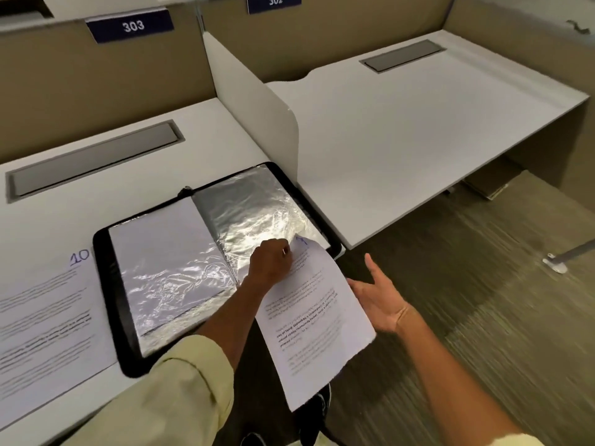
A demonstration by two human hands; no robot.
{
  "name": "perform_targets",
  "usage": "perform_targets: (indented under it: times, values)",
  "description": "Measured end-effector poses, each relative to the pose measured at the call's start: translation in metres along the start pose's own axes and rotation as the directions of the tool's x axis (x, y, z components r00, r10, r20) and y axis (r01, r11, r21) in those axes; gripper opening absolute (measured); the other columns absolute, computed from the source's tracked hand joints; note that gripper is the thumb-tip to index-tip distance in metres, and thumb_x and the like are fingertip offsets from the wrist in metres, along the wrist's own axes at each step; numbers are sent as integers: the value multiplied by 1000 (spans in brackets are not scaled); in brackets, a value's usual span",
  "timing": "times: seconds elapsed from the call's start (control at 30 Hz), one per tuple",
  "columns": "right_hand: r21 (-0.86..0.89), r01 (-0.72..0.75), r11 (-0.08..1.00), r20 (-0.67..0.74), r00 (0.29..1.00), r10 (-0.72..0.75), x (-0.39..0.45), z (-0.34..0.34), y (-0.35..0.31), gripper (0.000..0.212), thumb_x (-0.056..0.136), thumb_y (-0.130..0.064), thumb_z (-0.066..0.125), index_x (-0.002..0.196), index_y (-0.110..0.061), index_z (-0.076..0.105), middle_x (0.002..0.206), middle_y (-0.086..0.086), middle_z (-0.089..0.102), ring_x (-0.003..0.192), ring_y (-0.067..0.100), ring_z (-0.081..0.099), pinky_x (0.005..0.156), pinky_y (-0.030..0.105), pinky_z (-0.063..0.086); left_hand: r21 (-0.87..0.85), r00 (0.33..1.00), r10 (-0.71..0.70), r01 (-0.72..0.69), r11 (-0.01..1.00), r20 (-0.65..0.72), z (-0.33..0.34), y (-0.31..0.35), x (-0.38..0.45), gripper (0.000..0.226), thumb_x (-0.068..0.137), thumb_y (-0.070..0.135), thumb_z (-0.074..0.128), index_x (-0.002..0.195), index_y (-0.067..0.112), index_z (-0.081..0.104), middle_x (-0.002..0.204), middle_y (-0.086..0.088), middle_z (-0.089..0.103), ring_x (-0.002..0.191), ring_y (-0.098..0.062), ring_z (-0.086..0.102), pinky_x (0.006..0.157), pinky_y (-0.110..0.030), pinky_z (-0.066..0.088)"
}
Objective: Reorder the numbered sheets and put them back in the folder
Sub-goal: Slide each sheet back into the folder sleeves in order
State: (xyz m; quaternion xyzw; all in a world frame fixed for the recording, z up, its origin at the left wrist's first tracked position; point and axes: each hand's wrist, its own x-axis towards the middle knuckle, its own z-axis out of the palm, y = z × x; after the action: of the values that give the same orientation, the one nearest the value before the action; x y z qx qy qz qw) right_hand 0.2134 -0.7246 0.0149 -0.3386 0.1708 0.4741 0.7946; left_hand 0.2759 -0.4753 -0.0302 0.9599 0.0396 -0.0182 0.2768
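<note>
A black folder [111, 284] lies open on the left desk, its clear plastic sleeves [257, 214] shining. My left hand [272, 262] pinches the top edge of a printed sheet [317, 333] at the folder's lower right corner. This sheet bears a blue handwritten number at its top and hangs off the desk edge toward me. My right hand [378, 300] is spread with straight fingers under the sheet's right edge. Another printed sheet marked 10 [42, 320] lies flat on the desk left of the folder.
A white divider panel [257, 117] stands between the left desk [209, 130] and the right desk [418, 130]. Each desk has a grey cable flap [93, 159] near its back. Labels 303 and 302 hang on the back wall. Carpet lies below on the right.
</note>
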Motion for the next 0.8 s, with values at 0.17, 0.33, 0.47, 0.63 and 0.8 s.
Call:
perform_targets:
  times: [0.17,0.33,0.47,0.63,0.8]
  values:
    - [-286,-133,949,-181,980,82,32,1,-17,60,95,-50,58,142,-13,52,132,22,63,124,40,59,105,52,47,-6,1000,-13,14,1000,8,-1,3,6,13,87,18,59,84,13,70,85,-4,68,77,-23,62,65,-33,49]
    - [-768,-34,640,-197,963,-185,57,17,-30,32,104,-42,48,126,-22,59,116,11,72,103,28,72,92,46,58,-45,997,38,-40,998,-61,0,9,11,11,90,20,59,84,15,67,82,-2,67,77,-21,59,64,-31,43]
    - [-987,-39,155,-102,898,-427,72,31,-35,33,109,-34,35,110,-12,59,103,9,66,93,23,66,87,41,55,-56,987,74,-83,995,-144,-1,16,16,11,90,20,60,85,14,67,79,-1,67,75,-21,59,65,-35,47]
    - [-981,-152,-124,-76,879,-470,87,36,-31,32,109,-28,32,93,-10,53,89,10,58,86,27,61,71,35,46,-21,974,93,-99,995,-208,-3,22,18,9,91,22,62,88,16,68,80,2,65,75,-16,58,64,-33,47]
    - [-890,-286,-354,-100,882,-460,95,46,-30,25,106,-20,39,110,-7,60,104,10,64,94,26,64,74,35,49,3,965,111,-114,994,-238,-5,28,16,11,91,20,62,87,13,70,83,1,64,73,-16,58,60,-33,46]
